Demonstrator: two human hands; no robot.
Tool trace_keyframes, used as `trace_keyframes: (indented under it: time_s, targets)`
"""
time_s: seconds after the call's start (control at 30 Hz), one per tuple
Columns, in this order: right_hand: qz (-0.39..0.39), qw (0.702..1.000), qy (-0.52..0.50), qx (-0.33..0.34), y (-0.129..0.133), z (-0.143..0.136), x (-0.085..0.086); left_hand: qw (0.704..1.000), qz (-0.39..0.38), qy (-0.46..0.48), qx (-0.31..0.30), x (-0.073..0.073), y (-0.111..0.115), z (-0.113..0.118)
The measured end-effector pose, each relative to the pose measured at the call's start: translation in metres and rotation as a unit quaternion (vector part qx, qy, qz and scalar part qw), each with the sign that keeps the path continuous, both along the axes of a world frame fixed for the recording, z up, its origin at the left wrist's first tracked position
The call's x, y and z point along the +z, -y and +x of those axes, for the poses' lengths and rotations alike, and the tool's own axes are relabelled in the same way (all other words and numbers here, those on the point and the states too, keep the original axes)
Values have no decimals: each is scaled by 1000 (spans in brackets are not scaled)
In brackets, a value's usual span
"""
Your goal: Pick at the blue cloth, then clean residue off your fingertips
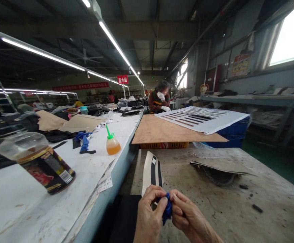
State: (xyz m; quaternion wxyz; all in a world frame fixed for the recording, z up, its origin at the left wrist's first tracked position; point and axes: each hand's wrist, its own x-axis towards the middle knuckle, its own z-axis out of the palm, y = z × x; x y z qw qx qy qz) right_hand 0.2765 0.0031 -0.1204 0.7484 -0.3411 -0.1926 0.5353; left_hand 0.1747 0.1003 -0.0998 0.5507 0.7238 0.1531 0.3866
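Both my hands pinch a small crumpled blue cloth between them, low in the middle of the head view. My left hand grips its left side with thumb and fingers. From the right, my right hand pinches its upper edge. Just beyond my left hand lies a cream curved panel with two black strips on it; its lower end is hidden behind that hand. A grey worktable is under and beyond my right hand.
On the white-covered table at left stand a cut-off plastic bottle with brown liquid and a green-nozzled squeeze bottle. More blue cloth lies behind. Ahead are a brown board, a slotted white sheet and a seated person.
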Motion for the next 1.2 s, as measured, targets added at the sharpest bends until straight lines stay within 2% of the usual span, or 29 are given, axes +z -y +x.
trace_keyframes:
  time_s: [0.17, 0.4, 0.57, 0.9, 1.0, 1.2]
  targets:
    - [24, 999, -27, 30, 2, -2, -5, 999, -29, -17, -14, -4, -4, -1]
    - [27, 998, -38, 45, 2, -2, -3, 998, 24, -24, -43, 5, 0, -5]
    - [17, 999, -17, 31, 2, 0, -6, 997, 38, -36, -54, 6, -1, -6]
    - [2, 999, 39, 35, -1, 1, -9, 998, 3, -46, -36, -14, -9, 2]
    - [-8, 998, 45, 49, -2, 3, -9, 998, 37, -42, -28, -17, -10, 2]
    - [-13, 995, 61, 74, -4, 6, -10, 985, 165, -43, -26, -17, -14, 0]
